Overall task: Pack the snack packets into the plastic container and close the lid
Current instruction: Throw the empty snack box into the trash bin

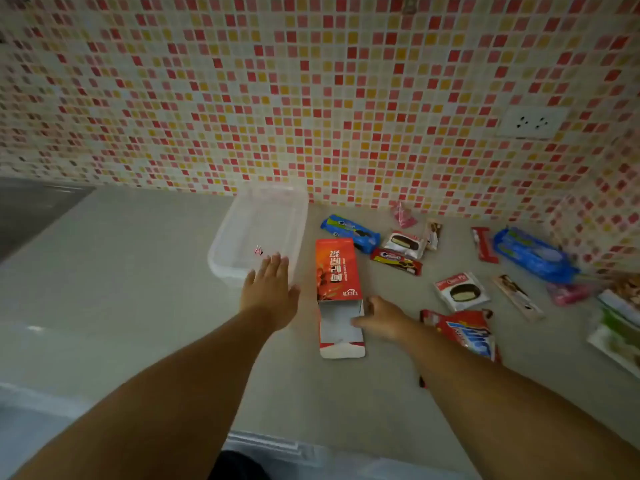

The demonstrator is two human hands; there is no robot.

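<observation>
Our left hand [270, 292], fingers spread flat and holding nothing, reaches toward the clear plastic container [258, 233], empty against the tiled wall on the worktop [138, 289]. Right hand [382, 318] rests loosely open against the opened orange carton [337, 271]. Best steady the container, then lay long packets in first. Count: one container, one carton, roughly a dozen snack packets [462, 291] scattered to the right; no lid visible.
</observation>
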